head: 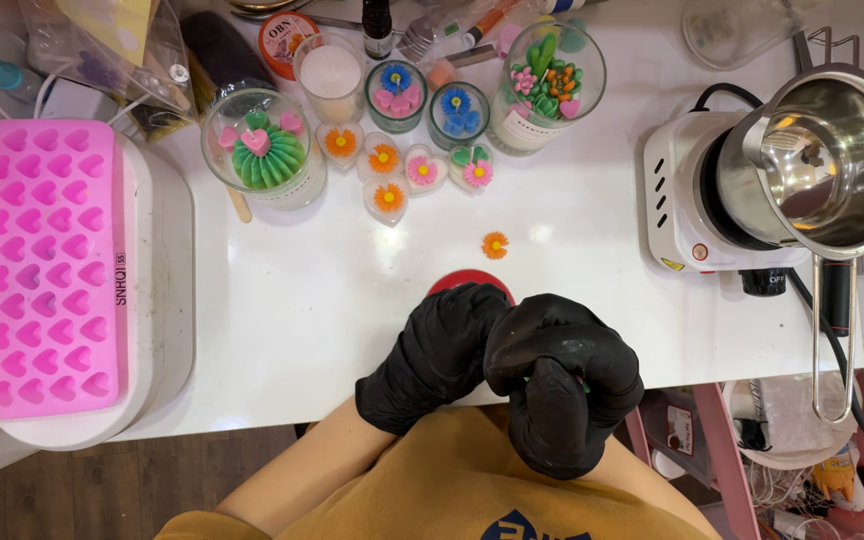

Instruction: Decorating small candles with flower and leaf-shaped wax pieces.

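At the near table edge, the gloved left hand and right hand close together around a small, mostly hidden green-tinged piece, probably light, brittle wax best pinched gently by its edges, over a red dish.

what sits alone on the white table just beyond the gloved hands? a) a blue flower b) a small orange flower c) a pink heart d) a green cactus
b: a small orange flower lies by itself on the white table, apart from the heart-shaped pieces and beyond the left hand and right hand.
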